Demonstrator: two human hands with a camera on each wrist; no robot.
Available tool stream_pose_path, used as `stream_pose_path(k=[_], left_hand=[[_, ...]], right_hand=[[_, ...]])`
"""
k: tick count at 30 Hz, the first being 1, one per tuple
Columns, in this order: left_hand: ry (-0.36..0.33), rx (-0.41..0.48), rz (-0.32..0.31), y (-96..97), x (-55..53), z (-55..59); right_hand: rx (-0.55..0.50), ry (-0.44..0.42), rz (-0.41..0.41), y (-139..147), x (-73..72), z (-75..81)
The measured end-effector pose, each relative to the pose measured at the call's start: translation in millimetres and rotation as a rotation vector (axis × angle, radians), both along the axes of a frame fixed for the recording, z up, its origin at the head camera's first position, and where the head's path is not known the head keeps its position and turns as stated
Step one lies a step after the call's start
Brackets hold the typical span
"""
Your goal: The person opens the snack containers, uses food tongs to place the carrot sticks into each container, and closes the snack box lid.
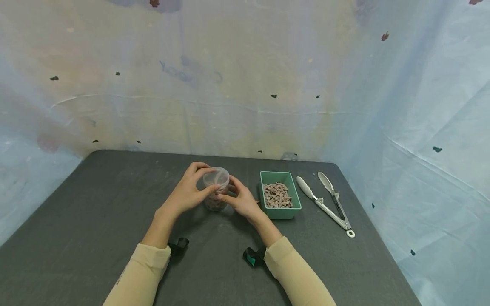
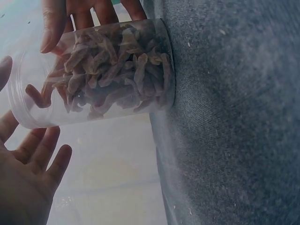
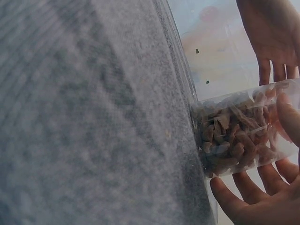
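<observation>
A clear plastic jar (image 1: 215, 205), partly filled with brown twisted strips (image 2: 117, 65), stands upright on the dark table. My left hand (image 1: 186, 191) holds it around the top, thumb in front and fingers behind the translucent lid (image 1: 216, 176). Lower down, my right hand (image 1: 245, 203) grips the jar's side, its thumb on the front of the wall. In the right wrist view, the fingers of that hand curve around the jar and the strips show through the plastic.
Right of the jar sits a green rectangular tub (image 1: 281, 214) holding more brown pieces (image 1: 277, 195). Beyond it, metal tongs (image 1: 330, 211) with pale tips lie spread on the dark table (image 1: 95, 221). Plastic sheeting (image 1: 229, 85) hangs behind the table and along its sides.
</observation>
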State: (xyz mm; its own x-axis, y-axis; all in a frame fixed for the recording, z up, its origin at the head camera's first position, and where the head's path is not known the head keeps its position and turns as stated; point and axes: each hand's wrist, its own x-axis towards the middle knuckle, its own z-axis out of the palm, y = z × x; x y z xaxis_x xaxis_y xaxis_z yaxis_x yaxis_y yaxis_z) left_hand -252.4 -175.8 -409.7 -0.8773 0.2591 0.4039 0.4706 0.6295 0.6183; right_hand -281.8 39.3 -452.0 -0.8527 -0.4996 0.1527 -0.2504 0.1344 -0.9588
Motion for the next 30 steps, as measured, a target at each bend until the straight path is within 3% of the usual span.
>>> stream_pose_path(k=[7,14,17,21,24,30], left_hand=[[-0.005,-0.003,-0.065,-3.6,-0.3,0.4],[-0.099,0.049,-0.162,-4.9,0.6,0.6],[-0.070,0.038,-0.138,-3.2,0.4,0.0],[-0.017,0.017,-0.042,0.2,0.3,-0.6],[-0.015,0.016,0.001,1.5,0.6,-0.2],[-0.013,-0.007,-0.053,-0.3,0.7,0.7]], right_hand=[[-0.006,-0.020,-0.003,-0.5,0.0,1.1],[-0.015,-0.042,0.002,0.6,11.2,19.8],[-0.021,-0.035,0.003,1.5,19.4,28.6],[-0.020,-0.035,0.006,1.8,21.6,29.9],[-0.011,-0.038,0.013,2.1,20.6,30.5],[0.011,-0.029,0.018,3.0,19.7,31.1]])
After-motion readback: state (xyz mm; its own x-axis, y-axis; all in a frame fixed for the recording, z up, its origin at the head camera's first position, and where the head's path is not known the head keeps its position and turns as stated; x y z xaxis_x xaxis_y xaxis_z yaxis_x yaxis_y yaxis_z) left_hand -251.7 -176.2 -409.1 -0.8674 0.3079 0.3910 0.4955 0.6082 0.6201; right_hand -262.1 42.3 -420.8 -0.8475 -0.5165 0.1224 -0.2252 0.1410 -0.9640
